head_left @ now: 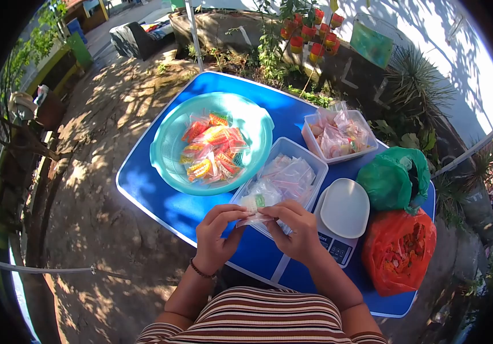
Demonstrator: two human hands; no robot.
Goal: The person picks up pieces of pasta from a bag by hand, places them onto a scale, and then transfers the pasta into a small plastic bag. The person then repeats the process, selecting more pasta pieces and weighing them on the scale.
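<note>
Both of my hands meet over the near edge of a white tub [320,166] of clear plastic packets. My left hand [219,229] pinches the left side of a small clear plastic bag [251,218], and my right hand [293,228] pinches its right side. Just beyond my fingertips lies a bag with pale and green contents [255,200]; whether it is part of the held bag I cannot tell. To the left, a turquoise basket [163,143] holds several red and yellow packets [215,143].
The blue table [169,215] also carries a tub of filled bags [338,135], a kitchen scale [338,246] with a white tray [345,207], a green plastic bag [392,178] and a red plastic bag [398,252]. A pole [193,34] stands behind the table.
</note>
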